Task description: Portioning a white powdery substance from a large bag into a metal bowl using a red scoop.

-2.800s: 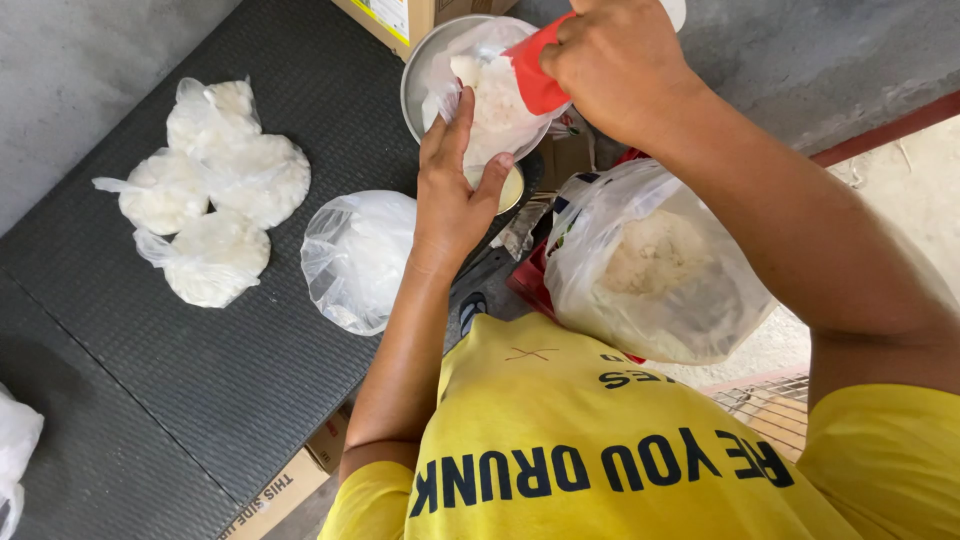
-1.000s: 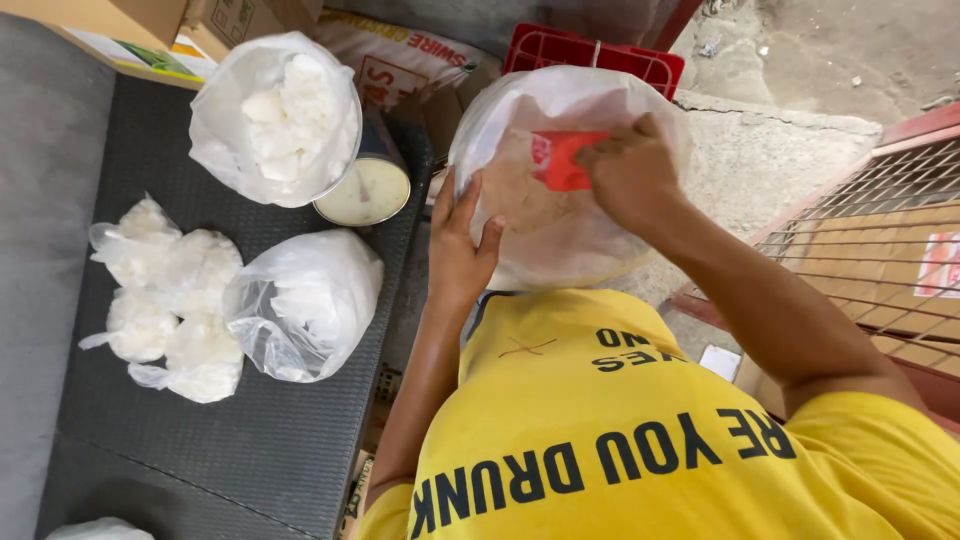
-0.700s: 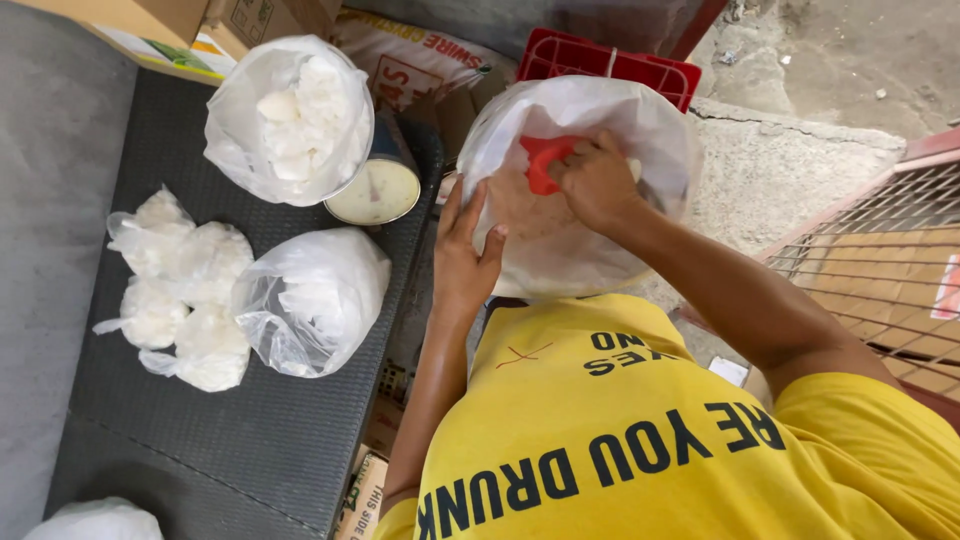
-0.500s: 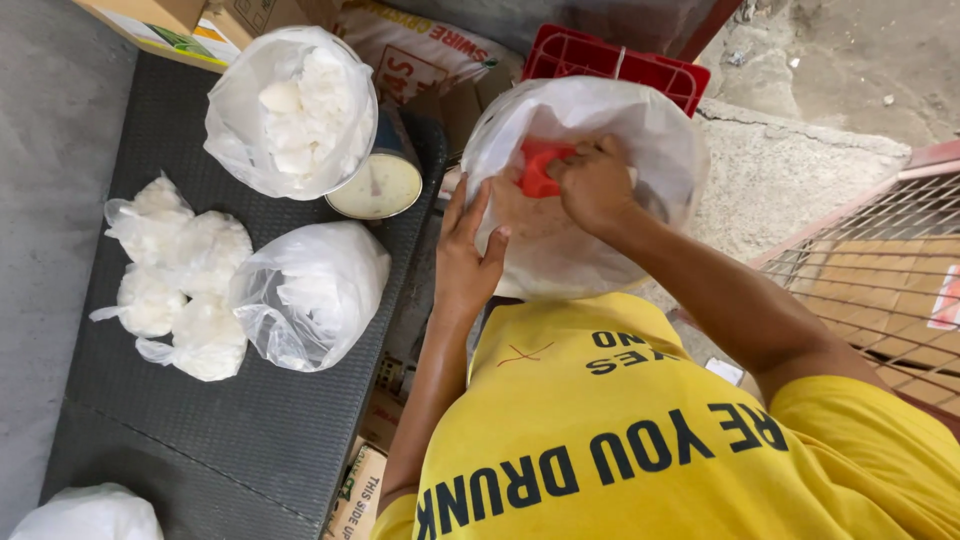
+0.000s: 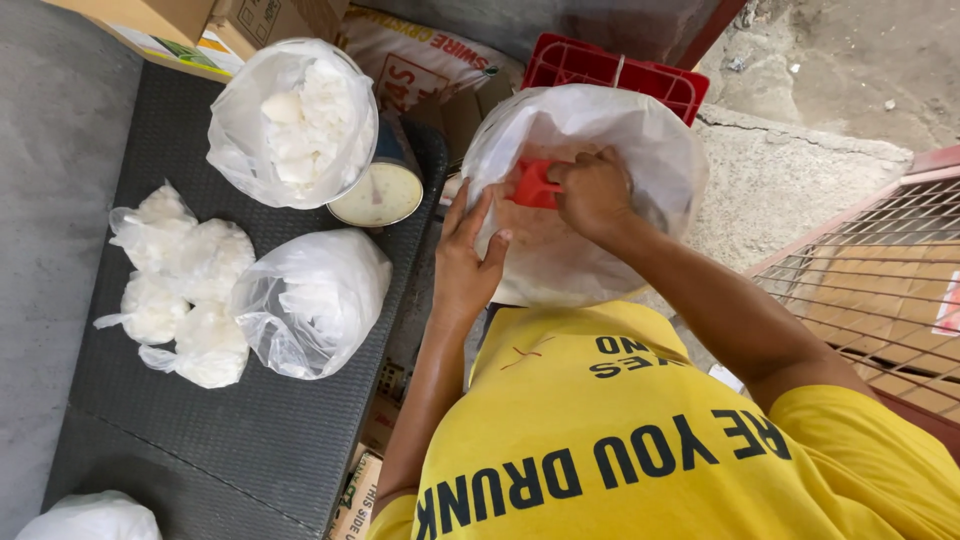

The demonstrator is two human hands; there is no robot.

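My right hand [image 5: 592,195] grips a red scoop [image 5: 535,185] and reaches down inside a large clear plastic bag [image 5: 640,130] holding a pale powder. My left hand [image 5: 468,262] presses flat against the near left side of that bag, fingers apart. Left of it, a smaller clear bag of white lumps [image 5: 292,120] rests on a round-dial weighing scale [image 5: 385,192]. Another half-filled clear bag [image 5: 315,300] lies on the dark ribbed mat [image 5: 250,440], beside several small tied bags of white powder [image 5: 180,290].
A red plastic crate [image 5: 620,72] and a printed sack [image 5: 415,60] stand behind the large bag. Cardboard boxes [image 5: 190,20] sit at the top left. A wire mesh panel [image 5: 870,290] is at the right, with concrete floor [image 5: 830,70] beyond. One more white bag [image 5: 90,518] lies at the bottom left.
My right hand moved the red scoop from the bag on the scale over to the large bag and pushed it down inside. My left hand shifted onto the large bag's side.
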